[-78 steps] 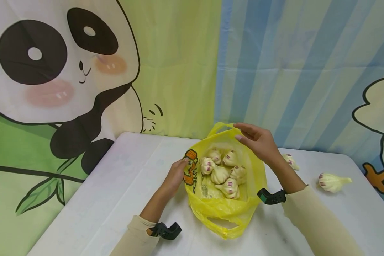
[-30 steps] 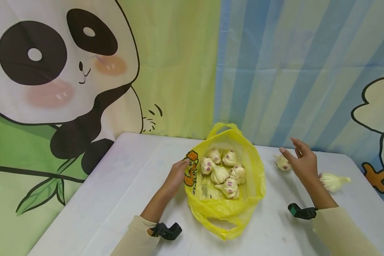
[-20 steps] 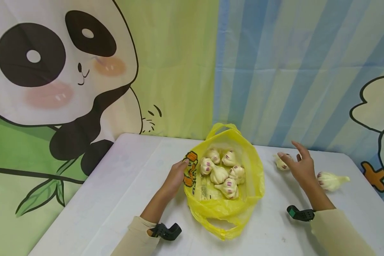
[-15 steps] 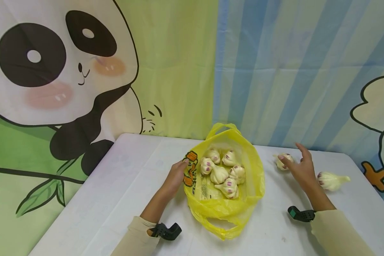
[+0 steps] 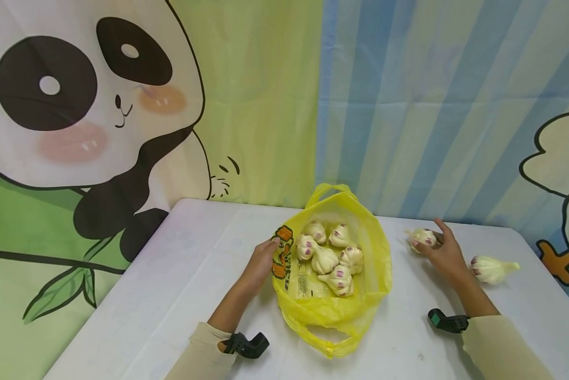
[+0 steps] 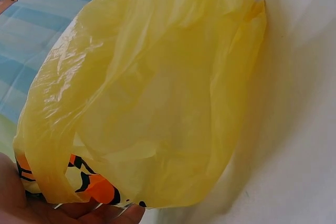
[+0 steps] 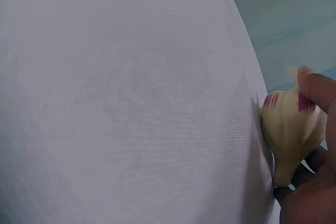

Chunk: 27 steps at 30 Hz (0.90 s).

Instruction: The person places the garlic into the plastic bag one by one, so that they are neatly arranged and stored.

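A yellow plastic bag (image 5: 379, 264) lies with its mouth wide on the white table, several garlic bulbs (image 5: 325, 259) inside it. My left hand (image 5: 259, 264) grips the bag's left edge by the orange print; in the left wrist view the fingers (image 6: 102, 214) sit under the yellow film. To the right of the bag, my right hand (image 5: 447, 258) pinches a single garlic bulb (image 5: 423, 239) that rests on the table. The right wrist view has that bulb (image 7: 291, 124) between the thumb and the other fingers, its purple-streaked side partly covered.
Another garlic bulb (image 5: 493, 269) lies on the white table (image 5: 194, 274), just right of my right hand. A printed curtain (image 5: 265, 105) with a panda hangs directly behind the table's far edge. The bag's loose handle (image 5: 329, 345) points toward me.
My right hand has left the bag's upper edge, moved right, and come down around the garlic bulb, its fingers closing in. The left hand keeps its hold on the bag.
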### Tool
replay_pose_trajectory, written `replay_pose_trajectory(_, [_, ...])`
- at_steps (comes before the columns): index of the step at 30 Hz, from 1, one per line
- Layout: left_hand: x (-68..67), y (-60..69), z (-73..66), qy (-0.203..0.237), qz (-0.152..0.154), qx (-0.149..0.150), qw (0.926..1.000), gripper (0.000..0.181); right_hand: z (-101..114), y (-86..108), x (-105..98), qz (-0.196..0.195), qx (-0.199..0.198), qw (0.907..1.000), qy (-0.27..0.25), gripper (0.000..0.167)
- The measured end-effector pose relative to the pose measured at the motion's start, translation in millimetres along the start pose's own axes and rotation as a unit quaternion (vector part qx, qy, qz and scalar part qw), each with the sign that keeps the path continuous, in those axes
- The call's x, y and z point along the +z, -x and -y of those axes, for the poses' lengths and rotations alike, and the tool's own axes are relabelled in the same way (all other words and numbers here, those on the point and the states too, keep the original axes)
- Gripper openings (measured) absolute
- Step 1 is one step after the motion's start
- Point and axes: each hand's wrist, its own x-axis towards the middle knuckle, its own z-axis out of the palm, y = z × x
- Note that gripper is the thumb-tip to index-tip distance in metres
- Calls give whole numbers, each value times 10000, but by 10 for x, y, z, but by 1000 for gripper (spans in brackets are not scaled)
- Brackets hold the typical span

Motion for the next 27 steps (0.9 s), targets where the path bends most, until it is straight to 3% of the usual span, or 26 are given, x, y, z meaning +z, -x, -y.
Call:
replay_pose_trajectory(5, [-7,-4,8,3,-9,-19,10000,50,15,8,-1,104,3,9992,377,80])
replay_pose_trajectory(17, [5,18,-32,-144,-27,90,9999,50,15,39,32,-170,7,9994,313,78])
replay_pose_trajectory(27, [1,19,-20,-83,-61,4,9999,51,111,18,81,-271,171,9993,214,82])
